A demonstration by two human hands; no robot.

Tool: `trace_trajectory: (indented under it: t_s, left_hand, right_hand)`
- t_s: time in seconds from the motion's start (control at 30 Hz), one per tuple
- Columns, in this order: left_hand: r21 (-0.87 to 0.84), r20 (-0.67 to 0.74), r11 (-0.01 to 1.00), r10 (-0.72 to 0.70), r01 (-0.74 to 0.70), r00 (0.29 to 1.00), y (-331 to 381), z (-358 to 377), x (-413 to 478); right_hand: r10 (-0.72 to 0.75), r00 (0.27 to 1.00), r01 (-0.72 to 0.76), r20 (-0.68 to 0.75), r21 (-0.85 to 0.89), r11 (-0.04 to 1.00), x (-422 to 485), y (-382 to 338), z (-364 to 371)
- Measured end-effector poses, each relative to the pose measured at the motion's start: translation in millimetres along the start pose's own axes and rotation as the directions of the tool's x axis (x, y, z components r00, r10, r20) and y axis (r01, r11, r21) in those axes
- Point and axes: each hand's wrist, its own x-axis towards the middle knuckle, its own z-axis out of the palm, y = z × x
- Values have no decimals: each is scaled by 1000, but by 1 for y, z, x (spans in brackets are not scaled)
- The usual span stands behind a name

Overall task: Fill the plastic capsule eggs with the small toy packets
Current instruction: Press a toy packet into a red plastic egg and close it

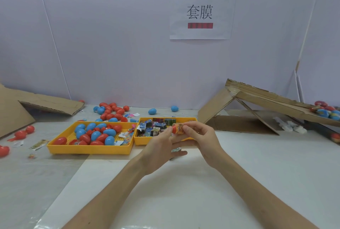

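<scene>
My left hand (161, 148) and right hand (199, 137) both pinch one orange egg (177, 128) in curled fingertips, over the packet tray (141, 141) at twelve o'clock. A small packet (176, 149) lies against my left fingers. At ten o'clock the egg tray (88, 150) sits on the white table (257, 164). A paper sign (200, 32) hangs on the wall (110, 45).
</scene>
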Motion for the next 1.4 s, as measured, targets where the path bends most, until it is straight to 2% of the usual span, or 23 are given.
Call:
trace_trajectory:
  t_s: [0.2,0.37,0.53,0.77,0.97,1.1,1.23,1.4]
  left_hand:
    - [120,-57,992,46,-39,997,-1,1,-1]
    - [70,-113,996,55,-47,992,-3,-2,-1]
    - [63,-103,998,22,-15,994,-3,-1,1]
    - [100,-75,995,6,2,997,-3,-3,1]
    - [137,-105,991,3,11,995,-3,-3,3]
    - [96,-130,995,-4,16,992,-5,-3,4]
    - [88,-136,996,-1,13,991,-5,-4,5]
    - [104,-125,994,-23,36,992,-6,-5,5]
  right_hand:
    - [-80,995,76,-63,-65,995,-2,-1,3]
    - [-91,995,88,-39,-73,993,-3,-1,4]
    - [-38,999,38,14,7,999,0,-2,-3]
    - [-27,1000,27,5,-48,998,2,-2,-7]
    - [-59,998,59,2,-94,994,0,-3,-6]
    - [-71,997,68,-30,-77,995,-2,-7,-2]
    - [-109,994,111,20,-117,987,-3,-8,0]
    - [-107,994,107,-1,-68,992,-5,-10,3]
